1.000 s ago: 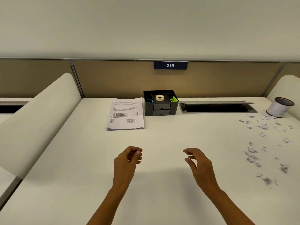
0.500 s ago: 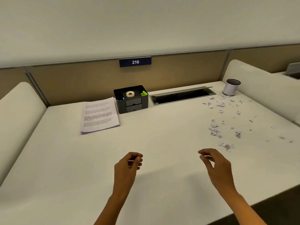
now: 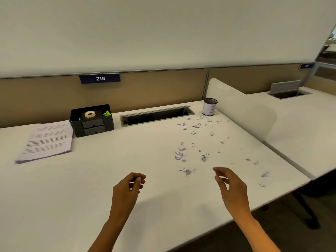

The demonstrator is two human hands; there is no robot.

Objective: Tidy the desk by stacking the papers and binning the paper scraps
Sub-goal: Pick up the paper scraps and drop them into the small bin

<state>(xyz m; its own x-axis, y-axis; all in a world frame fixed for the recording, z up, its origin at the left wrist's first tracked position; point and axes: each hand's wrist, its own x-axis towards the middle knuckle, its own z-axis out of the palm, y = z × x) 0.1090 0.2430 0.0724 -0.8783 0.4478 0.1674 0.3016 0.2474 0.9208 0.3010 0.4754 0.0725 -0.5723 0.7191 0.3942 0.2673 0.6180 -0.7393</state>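
Note:
A neat stack of printed papers [image 3: 47, 140] lies at the far left of the white desk [image 3: 91, 188]. Several torn paper scraps [image 3: 192, 142] are strewn across the desk's right half. A small white bin with a dark rim [image 3: 209, 107] stands upright at the back right, beside the divider. My left hand [image 3: 127, 190] hovers over the desk's near middle, fingers loosely curled and holding nothing. My right hand [image 3: 230, 186] hovers to the right of it, fingers apart and empty, a little short of the nearest scraps.
A black desk organiser [image 3: 91, 120] with a tape roll stands right of the papers. A long cable slot [image 3: 156, 115] is cut in the desk's back. A white divider panel [image 3: 241, 110] borders the right side. The desk's front edge runs close on the right.
My view has turned to the right, so the scraps and the bin now sit nearer the middle. My right hand has drifted slightly toward the scraps. Both hands stay empty.

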